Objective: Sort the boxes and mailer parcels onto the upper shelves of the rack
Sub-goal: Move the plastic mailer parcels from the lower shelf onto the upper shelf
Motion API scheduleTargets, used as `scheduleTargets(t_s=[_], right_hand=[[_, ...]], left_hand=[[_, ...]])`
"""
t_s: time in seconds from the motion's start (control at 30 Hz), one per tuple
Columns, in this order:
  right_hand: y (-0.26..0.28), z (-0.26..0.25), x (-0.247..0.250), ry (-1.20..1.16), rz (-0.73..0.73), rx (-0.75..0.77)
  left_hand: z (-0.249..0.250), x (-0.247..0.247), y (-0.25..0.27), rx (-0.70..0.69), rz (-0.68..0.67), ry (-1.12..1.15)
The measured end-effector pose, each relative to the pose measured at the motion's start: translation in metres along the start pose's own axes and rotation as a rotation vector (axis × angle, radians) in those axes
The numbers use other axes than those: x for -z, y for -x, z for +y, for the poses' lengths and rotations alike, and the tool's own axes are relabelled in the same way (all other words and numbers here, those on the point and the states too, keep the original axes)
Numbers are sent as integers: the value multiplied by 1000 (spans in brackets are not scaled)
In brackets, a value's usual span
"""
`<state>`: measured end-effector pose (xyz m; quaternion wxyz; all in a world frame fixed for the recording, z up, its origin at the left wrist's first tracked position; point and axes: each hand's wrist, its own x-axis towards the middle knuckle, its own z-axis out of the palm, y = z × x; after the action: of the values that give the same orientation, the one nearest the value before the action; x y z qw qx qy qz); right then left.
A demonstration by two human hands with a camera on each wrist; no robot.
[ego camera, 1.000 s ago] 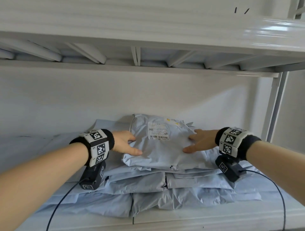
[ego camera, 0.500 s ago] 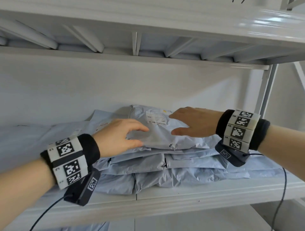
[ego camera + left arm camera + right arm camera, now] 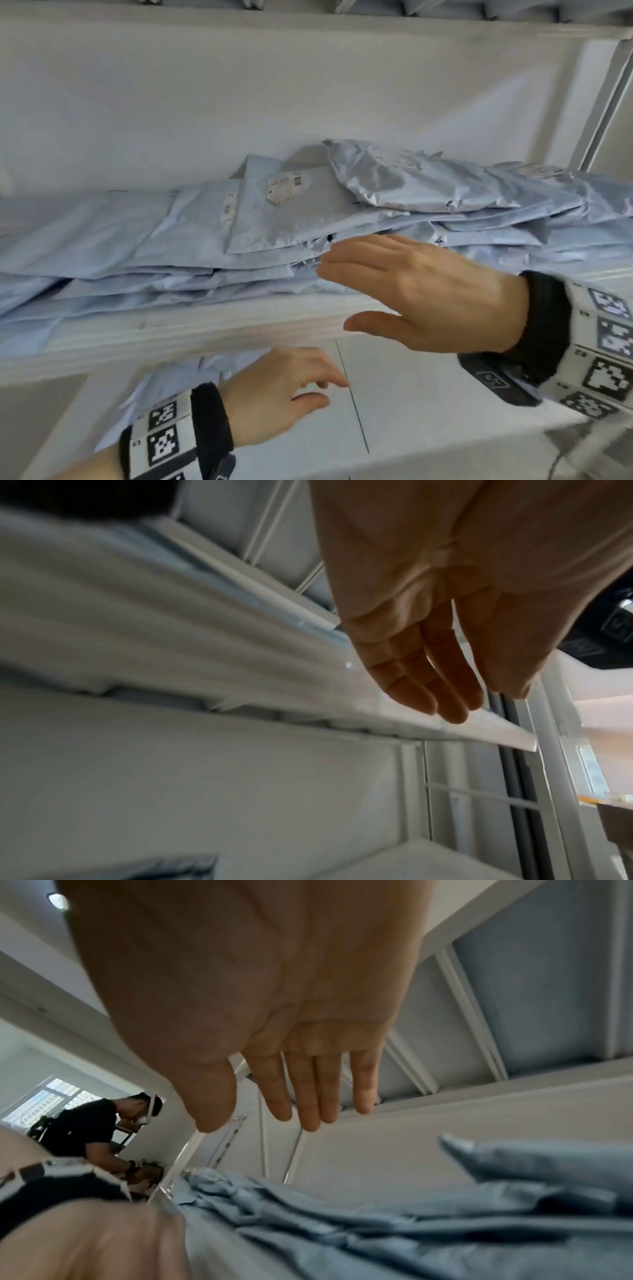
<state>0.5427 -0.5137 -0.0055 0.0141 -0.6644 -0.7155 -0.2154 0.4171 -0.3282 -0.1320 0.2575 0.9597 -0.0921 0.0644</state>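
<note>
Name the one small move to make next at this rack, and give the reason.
Probably lower the left hand to the pale blue mailers on the lower shelf and take one. Both hands are open and hold nothing: the right hand hovers at the front of the mailer stack, while the left hand is already below the shelf edge, near those mailers.

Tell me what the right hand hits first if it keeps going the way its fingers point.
Probably the front edge of the mailer stack: the right hand points left along the shelf front, fingertips near those edges. Depth is unclear.
</note>
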Motion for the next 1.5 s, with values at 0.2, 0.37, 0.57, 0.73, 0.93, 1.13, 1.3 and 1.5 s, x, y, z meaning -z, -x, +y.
scheduleTargets(t_s=[0.2,0.37,0.57,0.73,0.93,1.13,1.3,1.5], right_hand=[[-17,-102,-97,-144,2,-87],[-23,-163,-191,-254,-180,-227],[-31,-202,-287,-435,-477,-401],[-58,-214,-347,-623,-557,-524],[-107,-208,-401,-899,-583,-790],[-155,-198,-444,-1101,-584,-1079],[-183,-198,-463,-1425,-538,-1270],[-192,-195,-472,-1293,-598,-1209]], left_hand=[[-102,-58,125,306,-74,92],[-170,-81,218,536,-92,125],[-219,-89,276,751,-22,88],[-256,-92,296,1010,51,56],[-291,-84,303,1303,147,-4],[-326,-84,298,1450,266,177],[-334,-91,290,1510,276,310],[-327,-102,275,1448,223,395]])
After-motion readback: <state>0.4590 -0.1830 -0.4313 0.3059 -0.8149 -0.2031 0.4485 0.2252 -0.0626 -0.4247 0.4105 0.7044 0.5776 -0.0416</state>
